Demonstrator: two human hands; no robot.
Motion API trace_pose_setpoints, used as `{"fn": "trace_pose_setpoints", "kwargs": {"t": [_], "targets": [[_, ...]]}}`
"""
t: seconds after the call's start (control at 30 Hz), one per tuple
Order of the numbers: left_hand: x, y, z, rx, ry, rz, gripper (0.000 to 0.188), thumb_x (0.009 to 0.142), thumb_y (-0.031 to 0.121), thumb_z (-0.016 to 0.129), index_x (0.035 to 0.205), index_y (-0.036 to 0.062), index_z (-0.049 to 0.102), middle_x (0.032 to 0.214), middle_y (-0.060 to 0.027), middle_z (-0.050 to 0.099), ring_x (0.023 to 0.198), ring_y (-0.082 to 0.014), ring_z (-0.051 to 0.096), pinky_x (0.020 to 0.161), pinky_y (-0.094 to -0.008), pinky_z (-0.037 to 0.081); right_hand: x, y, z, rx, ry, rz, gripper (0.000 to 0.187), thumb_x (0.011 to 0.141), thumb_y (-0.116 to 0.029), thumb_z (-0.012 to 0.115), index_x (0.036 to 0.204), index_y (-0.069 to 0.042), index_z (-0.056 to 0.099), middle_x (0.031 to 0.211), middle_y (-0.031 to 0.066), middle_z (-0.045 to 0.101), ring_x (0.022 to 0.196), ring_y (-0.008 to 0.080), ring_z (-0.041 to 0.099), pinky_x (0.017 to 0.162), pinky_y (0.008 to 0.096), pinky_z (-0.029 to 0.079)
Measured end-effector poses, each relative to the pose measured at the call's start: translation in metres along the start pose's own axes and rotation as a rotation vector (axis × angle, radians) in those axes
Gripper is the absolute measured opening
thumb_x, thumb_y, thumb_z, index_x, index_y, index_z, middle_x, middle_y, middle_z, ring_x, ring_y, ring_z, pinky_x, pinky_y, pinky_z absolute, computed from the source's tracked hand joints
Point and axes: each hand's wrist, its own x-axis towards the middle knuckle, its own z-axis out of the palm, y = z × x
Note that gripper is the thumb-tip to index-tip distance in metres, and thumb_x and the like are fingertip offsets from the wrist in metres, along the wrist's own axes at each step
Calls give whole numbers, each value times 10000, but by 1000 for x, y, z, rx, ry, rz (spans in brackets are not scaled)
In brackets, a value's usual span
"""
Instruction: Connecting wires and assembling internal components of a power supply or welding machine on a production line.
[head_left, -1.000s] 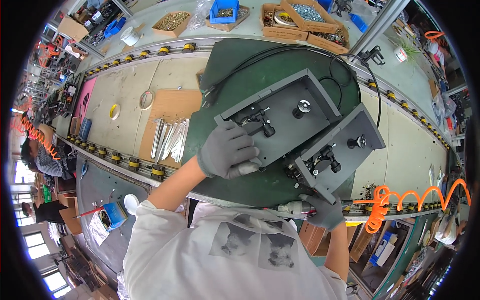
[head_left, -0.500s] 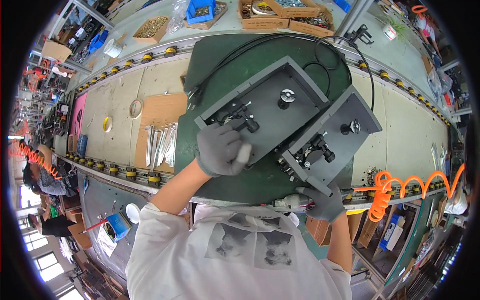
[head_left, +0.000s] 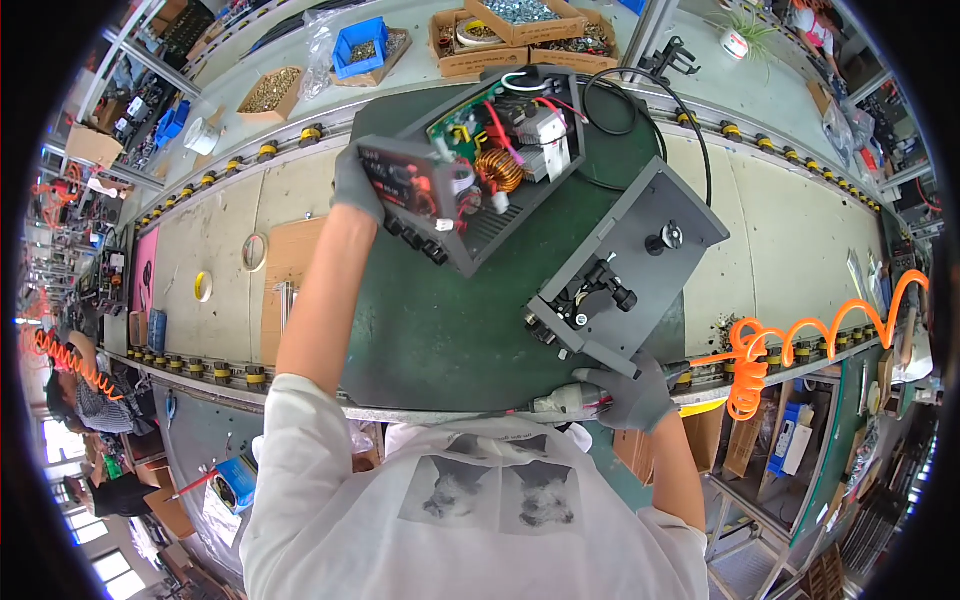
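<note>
While our left hand (head_left: 360,185) grips the opened unit (head_left: 485,170) by its end panel (head_left: 405,183) at the green mat's (head_left: 450,330) far side, our right hand (head_left: 638,395) holds a power driver (head_left: 568,400). We judge the unit stiff and heavy, its exposed coil (head_left: 499,171) fragile, so we favour gripping casing edges.

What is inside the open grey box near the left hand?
The open grey box holds a green circuit board, a coppery coil, red wires and a ribbed block. What the tilted panel at the left hand covers cannot be seen.
</note>
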Motion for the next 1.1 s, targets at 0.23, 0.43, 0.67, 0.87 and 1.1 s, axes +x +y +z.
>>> {"fn": "trace_pose_setpoints", "kwargs": {"t": [0.23,0.43,0.67,0.87,1.1], "targets": [[-20,-51,-45,406,110,320,357,975,375,528,1023,35,628,913,-97,642,842,-186,608,773,-340,494,2,5,4,-14,-31,16,476,510,-178,772,979,-243,732,1094,-5,679,971,273,651,852,396,552],[-139,-104,-43,863,-32,1023,760,890,335,622,1469,-21,283,1477,-256,366,1336,-349,437,1079,-397,405,3,2,-2,-20,-97,55,465,541,-212,790,1000,-256,728,1108,6,679,979,283,651,852,389,548],[-165,-134,-11,1133,151,713,1111,719,146,730,1545,75,-10,1567,-300,141,1248,-529,468,948,-507,514,2,0,1,-64,-143,54,466,568,-246,779,1031,-264,728,1133,12,673,1002,289,646,886,401,529],[-155,-113,-16,1097,107,672,1023,712,58,644,1553,73,64,1542,-278,252,1158,-471,575,885,-464,542,1,2,4,-138,-191,58,529,562,-258,772,1089,-280,726,1165,24,660,1058,280,628,923,401,511],[-66,21,-5,849,-164,-107,489,768,141,631,1247,59,570,973,-154,637,755,-289,670,731,-411,596,-1,2,3,-155,-211,45,516,580,-349,794,1087,-281,727,1175,31,650,1083,284,617,948,399,495]]}}
